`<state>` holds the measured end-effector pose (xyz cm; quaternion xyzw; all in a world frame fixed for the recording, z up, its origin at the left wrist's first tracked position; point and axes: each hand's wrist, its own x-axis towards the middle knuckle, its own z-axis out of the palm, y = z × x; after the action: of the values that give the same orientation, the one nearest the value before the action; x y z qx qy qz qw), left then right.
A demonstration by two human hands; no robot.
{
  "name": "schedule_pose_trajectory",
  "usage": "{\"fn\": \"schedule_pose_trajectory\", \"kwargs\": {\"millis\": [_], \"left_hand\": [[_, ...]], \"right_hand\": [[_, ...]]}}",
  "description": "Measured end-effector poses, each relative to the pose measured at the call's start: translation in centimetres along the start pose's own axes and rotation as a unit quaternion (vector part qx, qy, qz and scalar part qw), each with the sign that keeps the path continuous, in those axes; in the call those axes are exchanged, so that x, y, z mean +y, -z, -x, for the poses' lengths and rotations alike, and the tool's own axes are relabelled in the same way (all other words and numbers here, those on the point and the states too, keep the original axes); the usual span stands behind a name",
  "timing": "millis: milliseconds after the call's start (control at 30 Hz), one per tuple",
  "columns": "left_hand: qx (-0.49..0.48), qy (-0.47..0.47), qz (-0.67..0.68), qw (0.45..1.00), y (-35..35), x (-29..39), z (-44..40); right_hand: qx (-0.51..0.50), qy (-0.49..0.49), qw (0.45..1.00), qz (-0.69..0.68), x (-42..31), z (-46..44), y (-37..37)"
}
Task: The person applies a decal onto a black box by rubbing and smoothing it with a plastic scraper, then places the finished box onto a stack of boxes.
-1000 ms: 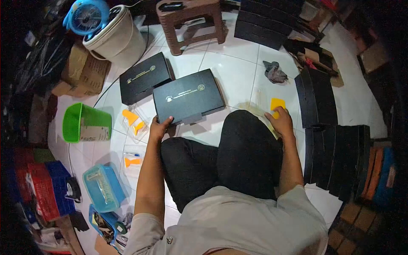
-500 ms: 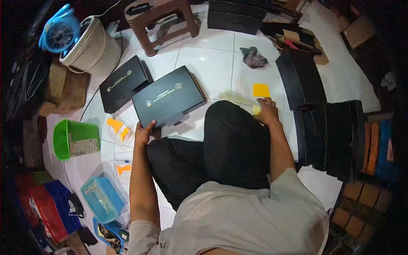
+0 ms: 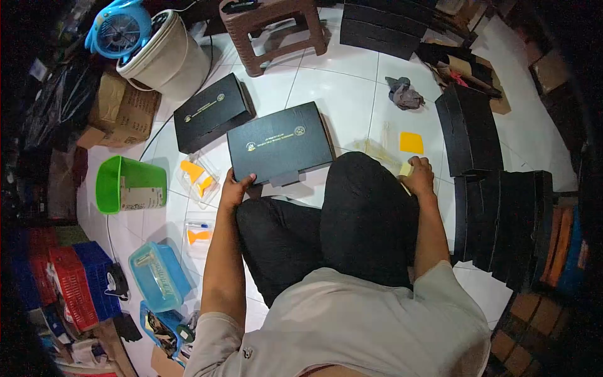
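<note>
My left hand [image 3: 236, 188] grips the near left corner of a flat black box [image 3: 279, 141] with gold print, its thumb on top and a small flap sticking out at the near edge. A second black box [image 3: 212, 112] lies behind it to the left. At the right, my right hand [image 3: 419, 176] is closed on a small pale yellow piece [image 3: 406, 169] beside my knee. Just beyond it a flat orange-yellow square [image 3: 411, 142] lies on the tiles, next to a faint yellowish transparent film [image 3: 377, 151].
Black boxes [image 3: 502, 220] stand in rows at the right. A brown stool [image 3: 251, 41] and white bucket [image 3: 173, 60] are at the back. On the left are a green bin [image 3: 144, 185], a blue container [image 3: 157, 276] and bagged orange scrapers [image 3: 200, 235]. A crumpled grey bag [image 3: 405, 94] lies back right.
My right hand has let go of the orange-yellow square, which now lies flat on the floor, and has taken the pale yellow piece. My left hand stays on the box.
</note>
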<state>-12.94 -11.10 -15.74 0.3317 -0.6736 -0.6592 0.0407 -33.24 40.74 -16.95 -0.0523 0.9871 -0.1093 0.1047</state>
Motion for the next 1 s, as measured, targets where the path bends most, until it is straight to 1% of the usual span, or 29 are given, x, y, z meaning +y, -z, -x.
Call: {"fn": "schedule_pose_trajectory", "kwargs": {"millis": [100, 200, 333, 400, 533, 600, 633, 700, 733, 800, 833, 867, 900, 933, 967, 1000], "left_hand": [[0.016, -0.016, -0.018, 1.000, 0.2, -0.7, -0.4], [0.012, -0.022, -0.021, 0.999, 0.4, -0.9, -0.5], [0.018, -0.032, -0.011, 0.999, 0.7, -1.2, -0.5], [0.016, -0.028, -0.016, 0.999, 0.7, -1.0, -0.3], [0.003, -0.011, 0.000, 1.000, 0.3, -0.1, 0.3], [-0.073, -0.014, 0.028, 0.997, -0.2, 0.4, 0.3], [-0.073, -0.015, 0.029, 0.997, -0.7, 1.3, 0.9], [-0.044, -0.016, 0.055, 0.997, -1.2, 2.8, 2.1], [-0.039, -0.027, 0.063, 0.997, -1.0, 2.5, 2.0], [-0.031, -0.027, 0.081, 0.996, -0.5, 2.5, 2.4], [-0.022, -0.026, 0.099, 0.995, -0.2, 2.6, 2.5], [-0.043, -0.035, 0.125, 0.991, 0.0, 2.4, 2.4], [-0.042, -0.036, 0.125, 0.991, 0.3, 2.7, 2.7], [-0.056, -0.040, 0.160, 0.985, 0.5, 2.9, 3.0], [-0.069, -0.044, 0.194, 0.978, 0.8, 3.1, 3.4], [-0.068, -0.045, 0.194, 0.978, 0.8, 3.5, 4.2]], "right_hand": [[-0.024, -0.016, 0.999, -0.013, -0.1, -0.1, 0.3], [-0.021, 0.005, 0.998, -0.051, 0.8, -0.7, -0.7], [-0.015, 0.003, 0.998, -0.061, 1.5, -1.0, -1.6], [0.046, 0.032, 0.994, -0.093, 1.7, -0.6, -1.7], [0.082, 0.057, 0.986, -0.131, 1.8, -0.7, -2.0], [0.054, 0.030, 0.990, -0.129, 2.0, -0.9, -2.0], [0.055, 0.030, 0.990, -0.129, 2.0, -0.9, -2.0], [0.070, -0.010, 0.975, -0.212, 2.3, -1.1, -2.0], [0.073, -0.010, 0.975, -0.212, 2.5, -1.3, -2.1], [0.168, 0.000, 0.948, -0.269, 2.8, -1.4, -2.1], [0.168, -0.001, 0.948, -0.269, 2.8, -1.5, -2.0], [0.186, -0.011, 0.915, -0.359, 2.8, -1.7, -1.8], [0.203, -0.021, 0.872, -0.446, 2.5, -1.9, -1.2], [0.181, -0.021, 0.864, -0.469, 2.5, -1.9, -0.4], [0.181, -0.020, 0.864, -0.469, 2.2, -1.9, 0.1], [0.165, 0.007, 0.802, -0.574, 1.7, -1.9, 0.5]]}}
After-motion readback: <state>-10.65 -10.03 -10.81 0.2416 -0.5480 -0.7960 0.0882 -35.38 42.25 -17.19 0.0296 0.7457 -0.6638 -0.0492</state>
